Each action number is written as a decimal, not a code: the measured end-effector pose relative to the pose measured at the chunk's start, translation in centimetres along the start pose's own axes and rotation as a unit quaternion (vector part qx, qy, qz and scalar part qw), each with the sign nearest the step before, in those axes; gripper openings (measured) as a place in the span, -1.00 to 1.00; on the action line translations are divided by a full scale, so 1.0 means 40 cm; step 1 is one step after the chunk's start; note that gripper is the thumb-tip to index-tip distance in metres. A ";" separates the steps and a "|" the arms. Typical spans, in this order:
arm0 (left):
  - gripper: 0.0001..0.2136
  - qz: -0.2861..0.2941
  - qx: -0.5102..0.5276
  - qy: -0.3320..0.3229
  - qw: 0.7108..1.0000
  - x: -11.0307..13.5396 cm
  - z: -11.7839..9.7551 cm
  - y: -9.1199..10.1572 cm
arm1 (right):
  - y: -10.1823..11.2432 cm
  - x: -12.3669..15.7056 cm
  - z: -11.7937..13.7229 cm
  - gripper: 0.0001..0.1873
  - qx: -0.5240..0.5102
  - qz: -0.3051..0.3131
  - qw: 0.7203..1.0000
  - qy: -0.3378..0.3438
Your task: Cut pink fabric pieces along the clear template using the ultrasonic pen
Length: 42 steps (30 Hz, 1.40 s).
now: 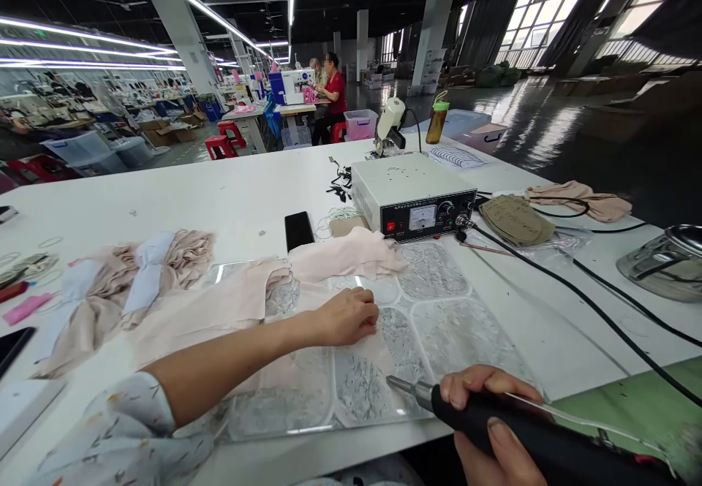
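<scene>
My left hand [346, 316] rests knuckles-up on a pale pink fabric piece [241, 303] that lies over a clear scratched plastic mat [439, 325]; its fingers are curled and pressed down on the cloth. My right hand [488, 427] grips a black pen-shaped tool [526, 438] with a metal tip [403, 386] pointing left over the mat's near edge. A black cable [575, 292] runs from the tool to a white control box [411, 194] with a dial and a meter. Another pink piece [345, 252] lies just in front of the box.
A stack of pink and white fabric pieces [137, 281] lies to the left. A black phone [299, 230], a tan pad [515, 219], a metal bowl [666, 259] and a bottle [437, 119] stand on the white table [219, 186]. A person in red [333, 95] sits far behind.
</scene>
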<state>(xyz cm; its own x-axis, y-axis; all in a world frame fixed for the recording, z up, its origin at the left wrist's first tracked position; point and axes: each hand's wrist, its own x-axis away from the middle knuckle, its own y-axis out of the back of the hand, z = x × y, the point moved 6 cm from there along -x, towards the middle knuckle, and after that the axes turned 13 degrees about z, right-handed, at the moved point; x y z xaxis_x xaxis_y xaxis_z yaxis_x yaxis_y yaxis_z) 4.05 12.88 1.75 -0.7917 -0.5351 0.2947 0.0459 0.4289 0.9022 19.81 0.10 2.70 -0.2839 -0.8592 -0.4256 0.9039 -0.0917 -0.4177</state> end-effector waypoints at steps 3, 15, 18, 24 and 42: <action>-0.95 0.032 0.026 0.053 0.998 -0.015 0.019 0.000 | 0.021 -0.002 0.011 -0.89 0.013 -0.021 1.000 0.010; -0.70 0.040 0.013 0.103 0.994 0.049 0.021 0.016 | 0.102 -0.012 0.011 -0.88 0.012 -0.085 0.995 0.045; -0.85 0.069 -0.033 0.070 0.995 0.074 -0.014 -0.010 | 0.103 -0.018 0.011 -0.88 0.008 -0.109 0.993 0.045; -0.82 0.065 -0.101 -0.036 0.992 0.055 -0.068 -0.025 | 0.116 -0.005 0.014 -0.84 -0.005 -0.136 0.990 0.049; -0.93 0.019 0.128 -0.082 0.988 -0.106 -0.056 -0.014 | 0.150 -0.014 0.013 -0.81 -0.004 -0.183 0.979 0.095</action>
<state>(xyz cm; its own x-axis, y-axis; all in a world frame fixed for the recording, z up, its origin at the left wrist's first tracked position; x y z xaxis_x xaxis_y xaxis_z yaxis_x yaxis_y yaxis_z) 8.76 13.27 0.72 -0.8810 -0.3992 0.2541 -0.0611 0.6285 0.7754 25.57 -0.24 0.85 -0.6432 -0.6610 -0.3866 0.7279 -0.3710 -0.5767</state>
